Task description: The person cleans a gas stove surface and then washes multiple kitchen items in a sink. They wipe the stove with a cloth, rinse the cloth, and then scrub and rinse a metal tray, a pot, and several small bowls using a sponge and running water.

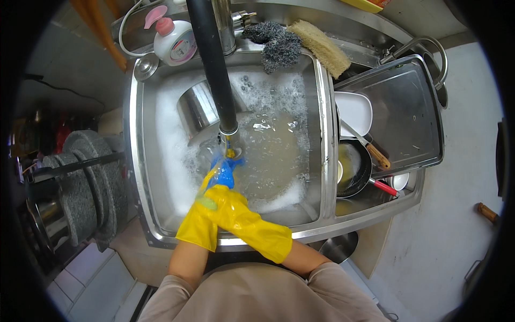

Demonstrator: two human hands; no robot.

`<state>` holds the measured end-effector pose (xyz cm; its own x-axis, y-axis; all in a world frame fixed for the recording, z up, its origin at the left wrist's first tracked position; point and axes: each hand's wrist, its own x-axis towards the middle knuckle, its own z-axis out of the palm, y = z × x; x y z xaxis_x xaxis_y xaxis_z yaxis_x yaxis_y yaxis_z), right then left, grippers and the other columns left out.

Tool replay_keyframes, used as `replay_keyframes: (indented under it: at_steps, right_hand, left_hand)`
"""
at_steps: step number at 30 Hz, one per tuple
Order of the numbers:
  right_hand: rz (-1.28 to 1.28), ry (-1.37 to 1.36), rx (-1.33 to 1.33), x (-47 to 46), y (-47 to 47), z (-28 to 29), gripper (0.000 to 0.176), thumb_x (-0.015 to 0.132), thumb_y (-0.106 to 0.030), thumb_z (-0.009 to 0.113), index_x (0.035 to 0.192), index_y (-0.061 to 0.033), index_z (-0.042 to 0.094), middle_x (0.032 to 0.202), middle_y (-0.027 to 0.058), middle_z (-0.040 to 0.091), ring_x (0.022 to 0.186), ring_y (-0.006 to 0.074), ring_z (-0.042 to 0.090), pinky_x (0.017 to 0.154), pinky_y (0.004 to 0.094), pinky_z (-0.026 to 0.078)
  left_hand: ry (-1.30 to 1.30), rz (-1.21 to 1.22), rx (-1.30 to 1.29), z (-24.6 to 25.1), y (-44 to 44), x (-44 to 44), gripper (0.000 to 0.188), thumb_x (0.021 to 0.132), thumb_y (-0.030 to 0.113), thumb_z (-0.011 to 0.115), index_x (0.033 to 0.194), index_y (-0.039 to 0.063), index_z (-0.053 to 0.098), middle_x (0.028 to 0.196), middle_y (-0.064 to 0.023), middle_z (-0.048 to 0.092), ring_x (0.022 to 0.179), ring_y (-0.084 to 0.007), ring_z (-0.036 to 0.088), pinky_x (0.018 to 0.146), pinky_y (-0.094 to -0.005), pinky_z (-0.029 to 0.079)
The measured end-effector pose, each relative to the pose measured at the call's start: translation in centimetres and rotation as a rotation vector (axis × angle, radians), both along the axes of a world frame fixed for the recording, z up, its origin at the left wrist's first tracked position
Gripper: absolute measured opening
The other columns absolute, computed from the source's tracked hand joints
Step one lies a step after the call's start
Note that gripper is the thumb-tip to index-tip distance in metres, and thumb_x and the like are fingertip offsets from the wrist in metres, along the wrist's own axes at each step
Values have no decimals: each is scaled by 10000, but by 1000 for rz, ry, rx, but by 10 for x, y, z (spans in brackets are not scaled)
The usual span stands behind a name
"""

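Both hands wear yellow rubber gloves and meet under the faucet spout [228,137] over a sink basin [177,225] of sudsy water. My left hand [205,201] reaches forward beside a blue cloth-like item [223,176], whose exact kind is unclear. My right hand [227,203] lies across the left one, its fingers closed around it near a light green patch, perhaps a sponge [208,203]. Water and blur hide the fingertips, so which hand holds the blue item is unclear. A shiny metal pot [199,108] lies tilted in the foam behind them.
Dish soap bottle [176,42], steel wool [281,48] and a loofah-like scrubber [320,46] sit at the back rim. The right basin holds a frying pan [362,161], a white dish [354,112] and a large metal tray [406,116]. Grey stone-look pots [96,189] stand left.
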<state>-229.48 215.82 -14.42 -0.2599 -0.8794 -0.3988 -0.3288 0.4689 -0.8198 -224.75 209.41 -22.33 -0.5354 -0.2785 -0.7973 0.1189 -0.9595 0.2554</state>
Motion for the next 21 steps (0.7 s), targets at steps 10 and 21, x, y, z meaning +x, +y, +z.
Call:
replay_keyframes:
  at_steps: [10, 21]
  right_hand:
    - [-212, 83, -6, -23, -9, -78, 425, 819, -431, 658, 1002, -49, 679, 910, 182, 694, 891, 387, 656, 776, 441, 520]
    - [-302, 225, 209, -126, 50, -128, 637, 736, -259, 753, 1304, -85, 524, 1246, 214, 588, 1146, 394, 561, 973, 449, 451]
  left_hand:
    - [-173, -253, -164, -45, 2, 21, 313, 977, 319, 472, 1107, 71, 610, 1036, -131, 652, 921, -311, 643, 838, -449, 530]
    - [-358, -58, 59, 17, -13, 68, 923, 852, 496, 688, 1483, 26, 206, 1425, -224, 332, 1162, -389, 502, 926, -629, 473]
